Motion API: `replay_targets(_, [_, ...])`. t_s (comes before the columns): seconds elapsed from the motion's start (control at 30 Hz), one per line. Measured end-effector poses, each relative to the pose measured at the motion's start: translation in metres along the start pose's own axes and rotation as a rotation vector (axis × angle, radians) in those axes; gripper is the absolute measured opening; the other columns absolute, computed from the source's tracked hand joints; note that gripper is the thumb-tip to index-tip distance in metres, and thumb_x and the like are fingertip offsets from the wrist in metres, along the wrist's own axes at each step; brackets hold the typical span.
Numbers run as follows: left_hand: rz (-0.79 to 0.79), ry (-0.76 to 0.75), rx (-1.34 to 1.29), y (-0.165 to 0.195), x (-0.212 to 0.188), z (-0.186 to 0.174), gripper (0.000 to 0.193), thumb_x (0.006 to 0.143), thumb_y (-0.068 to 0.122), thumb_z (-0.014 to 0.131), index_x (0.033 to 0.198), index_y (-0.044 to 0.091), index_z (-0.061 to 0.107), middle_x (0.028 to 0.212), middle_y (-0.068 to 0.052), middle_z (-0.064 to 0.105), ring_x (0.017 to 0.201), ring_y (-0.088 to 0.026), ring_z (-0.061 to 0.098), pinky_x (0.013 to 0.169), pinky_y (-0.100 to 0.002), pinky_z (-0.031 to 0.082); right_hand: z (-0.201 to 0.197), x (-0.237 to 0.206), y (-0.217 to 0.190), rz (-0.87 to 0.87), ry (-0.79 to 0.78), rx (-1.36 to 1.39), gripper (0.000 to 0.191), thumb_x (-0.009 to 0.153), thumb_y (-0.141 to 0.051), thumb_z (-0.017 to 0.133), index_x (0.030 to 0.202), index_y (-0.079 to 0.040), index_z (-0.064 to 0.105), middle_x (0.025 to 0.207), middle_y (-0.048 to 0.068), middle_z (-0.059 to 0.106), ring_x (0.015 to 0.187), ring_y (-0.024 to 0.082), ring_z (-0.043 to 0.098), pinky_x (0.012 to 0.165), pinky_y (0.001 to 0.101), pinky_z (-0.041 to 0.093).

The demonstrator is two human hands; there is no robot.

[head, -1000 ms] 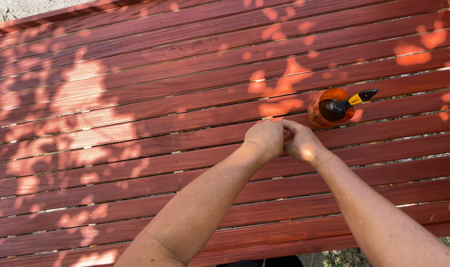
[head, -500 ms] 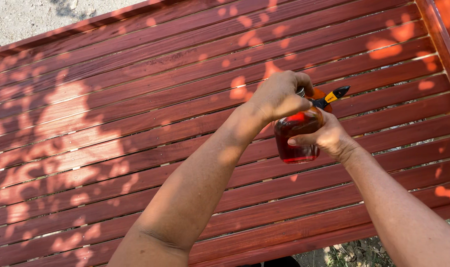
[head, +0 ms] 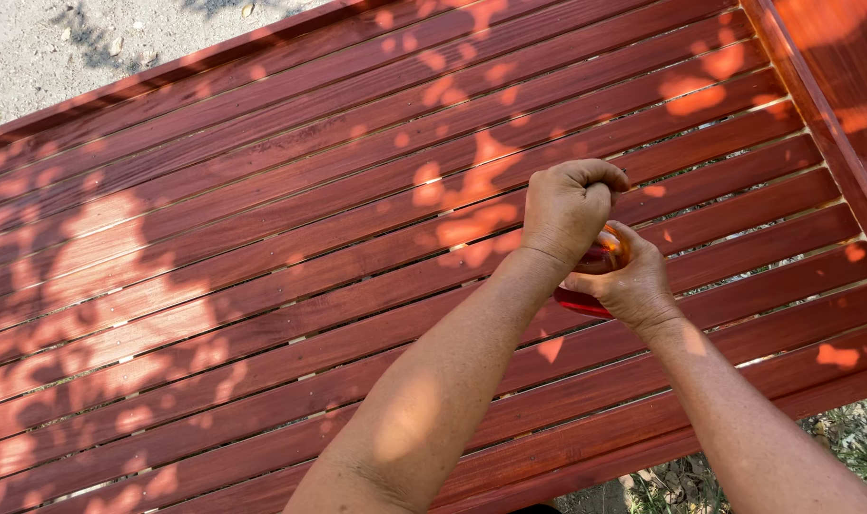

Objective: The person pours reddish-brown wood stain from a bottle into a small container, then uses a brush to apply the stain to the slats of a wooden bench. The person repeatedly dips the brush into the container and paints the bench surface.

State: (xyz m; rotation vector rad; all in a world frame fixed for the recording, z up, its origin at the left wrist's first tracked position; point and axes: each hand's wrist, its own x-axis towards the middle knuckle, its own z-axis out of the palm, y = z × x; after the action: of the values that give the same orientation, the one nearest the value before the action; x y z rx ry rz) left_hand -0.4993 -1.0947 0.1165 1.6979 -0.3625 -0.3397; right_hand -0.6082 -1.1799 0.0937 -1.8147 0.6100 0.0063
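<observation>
Slats of red-brown stained wood (head: pixel 262 247) fill nearly the whole view, running in long parallel boards from lower left to upper right, dappled with patches of sunlight and leaf shadow. A raised border board (head: pixel 814 86) of the same wood closes the slatted surface along its right edge. Pale gravel ground (head: pixel 62 48) shows beyond the far left corner, and a strip of weeds and dirt (head: pixel 833 438) below the near right corner. Both forearms reach in from the bottom edge toward the right part of the slats. The left hand (head: pixel 569 211) is closed in a fist, fingers curled down over the top of a small clear jar of red stain (head: pixel 593 286). The right hand (head: pixel 629 286) cups the jar from below and the side, gripping it just above the boards near the right edge.
</observation>
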Motion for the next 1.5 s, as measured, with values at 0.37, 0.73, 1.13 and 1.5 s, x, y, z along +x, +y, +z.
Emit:
replay_targets(0.37, [0.125, -0.433, 0.269, -0.007, 0.029, 0.015, 0.03, 0.075, 0.008, 0.075, 0.102, 0.018, 0.081, 0.111, -0.005, 0.077, 0.101, -0.024, 0.075, 0.088, -0.037, 0.061, -0.049, -0.005, 0.024, 0.011, 0.197, -0.277, 0.072, 0.059, -0.019, 0.095, 0.126, -0.011, 0.068, 0.117, 0.006, 0.075, 0.107, 0.018, 0.072, 0.097, 0.0364, 0.057])
replay_targets(0.73, [0.142, -0.545, 0.586, -0.019, 0.049, 0.033, 0.03, 0.077, 0.01, 0.076, 0.106, 0.014, 0.081, 0.109, -0.009, 0.078, 0.103, -0.028, 0.073, 0.093, -0.04, 0.058, -0.06, 0.001, 0.03, 0.143, 0.22, -0.47, 0.078, 0.054, -0.028, 0.096, 0.127, -0.018, 0.069, 0.114, 0.005, 0.076, 0.107, 0.021, 0.072, 0.097, 0.0379, 0.055])
replay_targets(1.13, [-0.162, -0.15, 0.468, -0.02, 0.048, -0.007, 0.035, 0.084, 0.011, 0.073, 0.119, 0.011, 0.074, 0.113, -0.013, 0.075, 0.107, -0.03, 0.071, 0.095, -0.043, 0.056, -0.044, 0.017, 0.037, 0.41, 0.086, -0.791, 0.085, 0.059, -0.035, 0.096, 0.137, -0.031, 0.062, 0.126, 0.001, 0.072, 0.12, 0.023, 0.067, 0.104, 0.0428, 0.054])
replay_targets(1.5, [-0.184, -0.1, 0.451, -0.041, 0.05, -0.01, 0.03, 0.088, 0.007, 0.07, 0.117, 0.014, 0.077, 0.118, -0.014, 0.063, 0.113, -0.033, 0.063, 0.1, -0.043, 0.052, -0.03, 0.029, 0.039, 0.506, 0.002, -0.928, 0.081, 0.062, -0.038, 0.095, 0.135, -0.034, 0.063, 0.119, -0.002, 0.075, 0.114, 0.021, 0.071, 0.098, 0.0421, 0.058])
